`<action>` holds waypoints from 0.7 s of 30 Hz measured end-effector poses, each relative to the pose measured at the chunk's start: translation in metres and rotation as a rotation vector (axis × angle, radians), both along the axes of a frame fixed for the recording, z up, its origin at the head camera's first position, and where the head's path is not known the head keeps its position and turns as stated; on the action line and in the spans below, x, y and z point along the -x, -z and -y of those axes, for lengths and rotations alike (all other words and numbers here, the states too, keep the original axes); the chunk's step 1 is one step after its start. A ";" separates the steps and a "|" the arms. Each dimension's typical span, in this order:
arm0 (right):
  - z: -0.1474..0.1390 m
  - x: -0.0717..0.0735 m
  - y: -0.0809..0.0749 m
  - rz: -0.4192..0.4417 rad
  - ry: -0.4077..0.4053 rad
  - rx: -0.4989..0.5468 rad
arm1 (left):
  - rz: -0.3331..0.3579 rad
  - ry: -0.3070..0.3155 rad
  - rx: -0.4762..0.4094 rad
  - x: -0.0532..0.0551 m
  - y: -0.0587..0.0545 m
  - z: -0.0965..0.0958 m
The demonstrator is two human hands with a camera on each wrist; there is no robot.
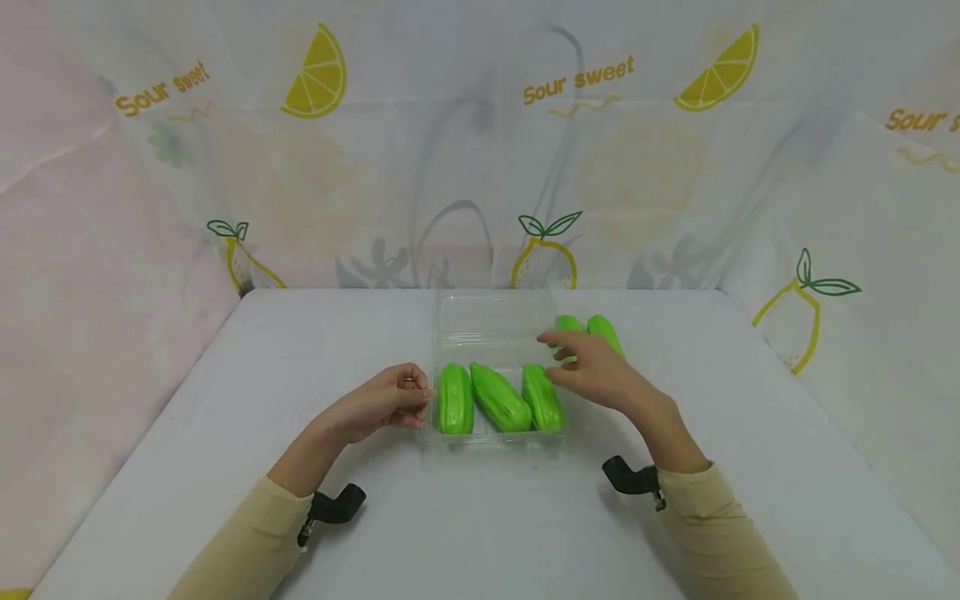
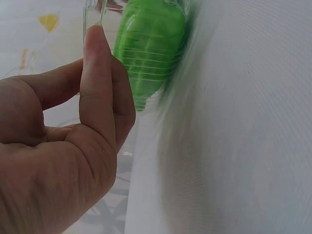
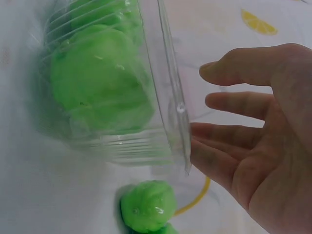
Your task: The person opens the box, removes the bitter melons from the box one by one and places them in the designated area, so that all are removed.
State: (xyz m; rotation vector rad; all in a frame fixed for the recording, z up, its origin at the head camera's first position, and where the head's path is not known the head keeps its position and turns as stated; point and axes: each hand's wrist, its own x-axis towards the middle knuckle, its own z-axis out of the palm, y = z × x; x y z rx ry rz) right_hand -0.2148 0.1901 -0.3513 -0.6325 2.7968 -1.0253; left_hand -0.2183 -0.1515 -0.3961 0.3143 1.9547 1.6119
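Note:
A clear plastic clamshell box (image 1: 497,438) stands on the table with its clear lid (image 1: 495,315) folded back. Inside lie three glossy green, ridged, oblong fruits: one at left (image 1: 454,400), a slanted one in the middle (image 1: 500,398), one at right (image 1: 542,398). My left hand (image 1: 386,402) pinches the box's left rim between thumb and fingers; the left wrist view shows the thumb (image 2: 95,73) at that rim. Over the box's right side is my right hand (image 1: 592,367), fingers spread and holding nothing. In the right wrist view its lower fingers (image 3: 214,156) are close beside the rim; contact is unclear.
Behind my right hand, two more green fruits, one at left (image 1: 567,323) and one at right (image 1: 604,331), lie on the white table (image 1: 480,517), partly hidden. A lemon-patterned cloth (image 1: 375,167) hangs behind the table. Black wrist mounts (image 1: 337,504) stick out from both sleeves.

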 end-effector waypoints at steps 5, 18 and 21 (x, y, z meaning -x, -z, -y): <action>0.007 -0.004 0.001 -0.020 -0.031 -0.071 | -0.007 0.013 -0.017 0.000 0.000 0.000; 0.017 -0.008 0.000 -0.081 -0.116 -0.226 | -0.005 0.000 -0.007 0.001 -0.001 -0.001; 0.019 -0.012 0.001 -0.069 -0.130 -0.277 | -0.002 0.000 -0.006 -0.001 -0.001 -0.001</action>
